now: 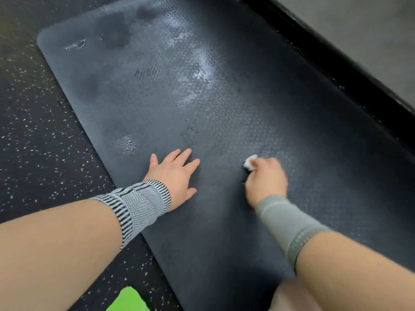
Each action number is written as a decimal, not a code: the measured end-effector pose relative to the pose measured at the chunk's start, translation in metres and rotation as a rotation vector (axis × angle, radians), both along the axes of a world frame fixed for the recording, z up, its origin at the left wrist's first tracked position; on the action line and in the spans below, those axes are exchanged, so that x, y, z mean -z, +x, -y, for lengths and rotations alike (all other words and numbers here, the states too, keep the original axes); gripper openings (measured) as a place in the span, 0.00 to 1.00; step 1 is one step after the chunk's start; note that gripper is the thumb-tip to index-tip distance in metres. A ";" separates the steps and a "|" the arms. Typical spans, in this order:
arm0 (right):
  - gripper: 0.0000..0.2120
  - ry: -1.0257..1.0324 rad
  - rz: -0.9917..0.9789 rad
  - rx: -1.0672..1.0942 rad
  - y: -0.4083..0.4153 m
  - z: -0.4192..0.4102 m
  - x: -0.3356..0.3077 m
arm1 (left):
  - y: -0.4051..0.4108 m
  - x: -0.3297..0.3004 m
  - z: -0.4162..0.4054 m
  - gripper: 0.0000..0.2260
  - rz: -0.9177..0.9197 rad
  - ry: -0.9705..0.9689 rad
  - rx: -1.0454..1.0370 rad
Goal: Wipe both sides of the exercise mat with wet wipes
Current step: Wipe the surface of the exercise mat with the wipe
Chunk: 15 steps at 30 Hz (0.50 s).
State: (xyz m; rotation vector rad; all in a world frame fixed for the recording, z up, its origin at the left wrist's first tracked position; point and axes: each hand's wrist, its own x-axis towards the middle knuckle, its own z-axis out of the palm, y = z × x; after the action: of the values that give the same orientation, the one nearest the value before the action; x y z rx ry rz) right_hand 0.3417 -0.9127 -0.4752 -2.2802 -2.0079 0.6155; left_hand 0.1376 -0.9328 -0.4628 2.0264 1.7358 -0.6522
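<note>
Exercise mat point(224, 108) flat on the speckled floor point(33, 131) beside a black wall base point(348, 70), textured face up, wet sheen and streaks over the far half, duller nearer in. Left hand point(177, 173) spread palm-down on the mat, fingers straight, likely pinning it so it does not slide under the rubbing; right hand point(266, 179) with fingers curled round a bunched white wet wipe point(250, 162), pressed to the mat just beside the left. Judged mid-wipe on this face, underside not yet reachable; wristbands on both forearms, green scrap point(128, 299) at the near edge
</note>
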 end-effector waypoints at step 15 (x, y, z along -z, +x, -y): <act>0.13 -0.021 -0.166 -0.379 -0.054 0.035 0.002 | -0.021 -0.004 0.010 0.35 -0.015 0.016 -0.062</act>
State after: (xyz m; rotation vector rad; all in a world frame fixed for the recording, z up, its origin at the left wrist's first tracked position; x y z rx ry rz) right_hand 0.2881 -0.9479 -0.4768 -1.7947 -2.3713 0.8194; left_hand 0.1168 -0.9424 -0.4587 1.9742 1.8106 -0.6364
